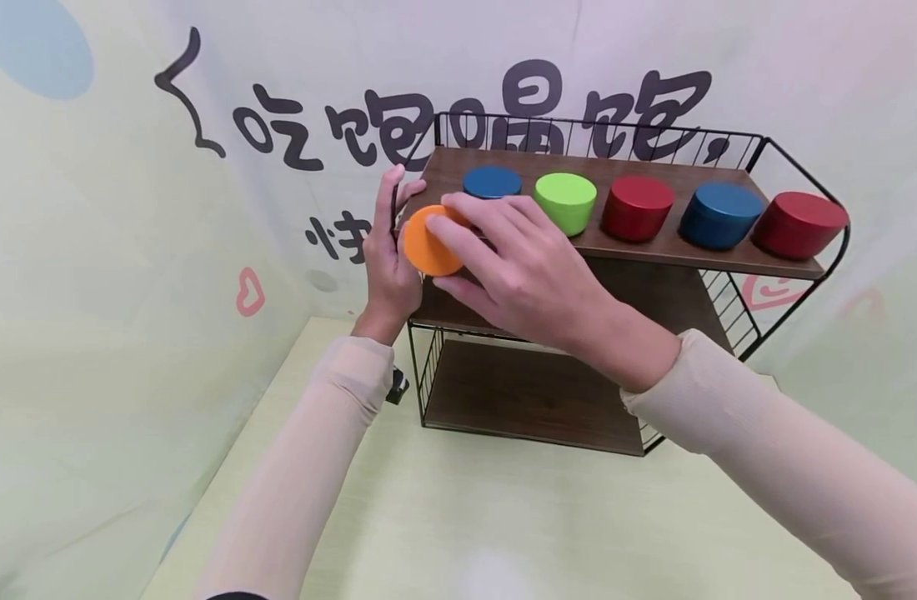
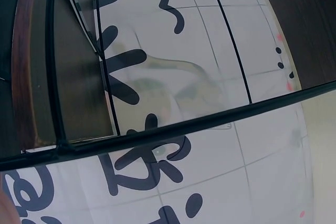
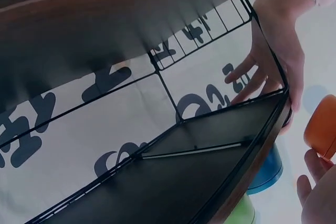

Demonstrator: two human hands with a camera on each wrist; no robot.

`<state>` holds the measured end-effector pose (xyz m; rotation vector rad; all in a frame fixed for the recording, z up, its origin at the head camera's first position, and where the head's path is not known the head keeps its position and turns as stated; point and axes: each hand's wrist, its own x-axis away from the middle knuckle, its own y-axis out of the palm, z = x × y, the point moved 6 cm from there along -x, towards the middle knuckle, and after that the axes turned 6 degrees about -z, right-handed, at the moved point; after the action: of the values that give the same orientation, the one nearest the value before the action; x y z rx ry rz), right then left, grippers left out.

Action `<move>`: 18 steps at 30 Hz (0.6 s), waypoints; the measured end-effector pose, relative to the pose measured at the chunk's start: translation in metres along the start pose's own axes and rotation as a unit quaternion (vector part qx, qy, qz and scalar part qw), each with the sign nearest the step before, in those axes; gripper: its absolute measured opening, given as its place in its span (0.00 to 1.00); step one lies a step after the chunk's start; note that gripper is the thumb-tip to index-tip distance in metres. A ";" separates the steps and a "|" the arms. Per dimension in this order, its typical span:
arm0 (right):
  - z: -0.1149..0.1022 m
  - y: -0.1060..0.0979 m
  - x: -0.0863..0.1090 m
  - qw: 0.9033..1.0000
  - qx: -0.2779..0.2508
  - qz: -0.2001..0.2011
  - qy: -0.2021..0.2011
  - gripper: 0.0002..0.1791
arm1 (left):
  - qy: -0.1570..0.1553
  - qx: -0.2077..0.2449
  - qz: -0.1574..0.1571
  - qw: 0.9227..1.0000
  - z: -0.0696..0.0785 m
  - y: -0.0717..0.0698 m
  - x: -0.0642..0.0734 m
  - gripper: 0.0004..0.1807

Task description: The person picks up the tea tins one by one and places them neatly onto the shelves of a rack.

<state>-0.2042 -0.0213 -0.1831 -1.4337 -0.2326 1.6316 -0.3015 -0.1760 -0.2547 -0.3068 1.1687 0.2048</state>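
My right hand pinches an orange round tin between thumb and fingers, its flat lid facing my head camera. The tin overlaps the left end of the top shelf in this view. My left hand grips the rack's black wire frame at the upper left corner; the right wrist view shows the left fingers inside the frame and the thumb outside. On the dark brown top shelf stand a blue tin, a lime green tin and, farther right, a red tin. My right hand partly hides the nearer blue one.
Another blue tin and another red tin stand toward the shelf's right end. Below are a middle board and a bottom board. The rack stands on a pale table against a printed cloth backdrop.
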 end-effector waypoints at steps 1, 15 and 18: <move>0.002 0.000 -0.002 1.000 0.003 0.001 0.002 0.27 | 0.000 0.000 0.001 1.000 0.000 0.000 0.000 0.27; 0.026 0.006 -0.026 0.995 0.067 0.002 0.074 0.25 | -0.006 -0.005 -0.001 1.000 0.007 0.000 0.000 0.37; 0.031 0.008 -0.030 0.992 0.067 -0.013 0.103 0.26 | 0.004 0.001 -0.001 1.000 0.020 0.000 -0.004 0.38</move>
<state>-0.2381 -0.0347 -0.1585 -1.4772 -0.0222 1.4375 -0.2855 -0.1695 -0.2436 -0.3076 1.1757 0.2011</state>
